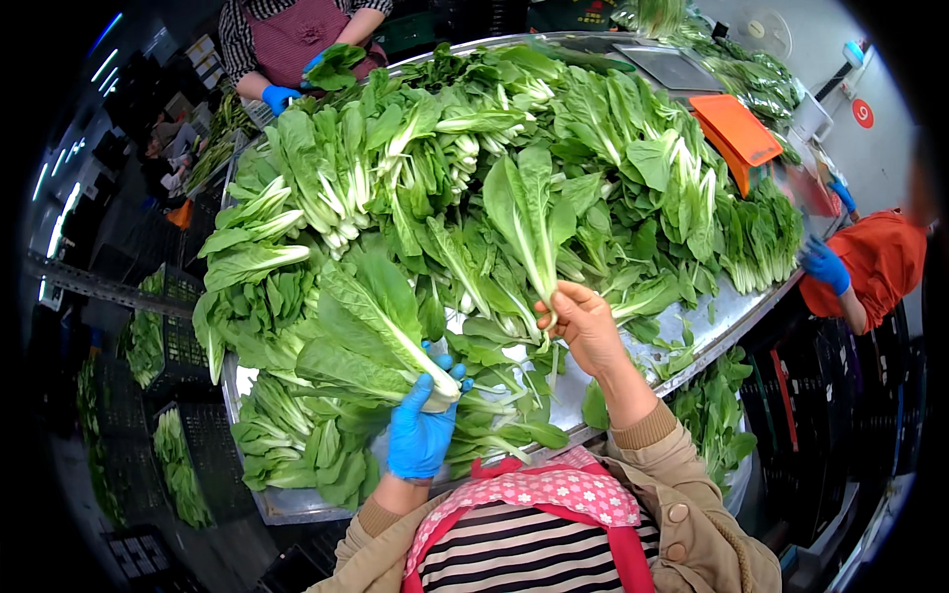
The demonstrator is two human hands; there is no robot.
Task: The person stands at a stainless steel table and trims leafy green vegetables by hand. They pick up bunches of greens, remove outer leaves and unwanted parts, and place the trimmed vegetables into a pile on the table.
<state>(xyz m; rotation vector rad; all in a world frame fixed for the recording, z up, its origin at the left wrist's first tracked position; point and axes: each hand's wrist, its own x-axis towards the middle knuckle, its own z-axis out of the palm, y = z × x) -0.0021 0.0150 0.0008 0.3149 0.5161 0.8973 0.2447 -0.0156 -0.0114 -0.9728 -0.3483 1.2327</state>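
My left hand (pixel 422 425), in a blue glove, is closed round the pale base of a head of leafy greens (pixel 371 321). Its broad leaves lean up and to the left. My bare right hand (pixel 581 326) pinches the white stem end of a single stalk of leafy greens (pixel 526 212), which stands nearly upright, leaf end away from me. Both hands are above the near part of a metal table (pixel 727 314). Beyond them lies a big heap of the same greens (pixel 395 158), many with white stem ends facing me. Loose leaves (pixel 494 381) lie between my hands.
An orange plastic tray (pixel 736 133) stands at the far right beside a dark flat panel (pixel 667 67). Co-workers in blue gloves stand at the far left (pixel 297 40) and right (pixel 870 272). Crates of greens (pixel 183 465) sit at left; a bag of leaves (pixel 714 420) is below the table edge.
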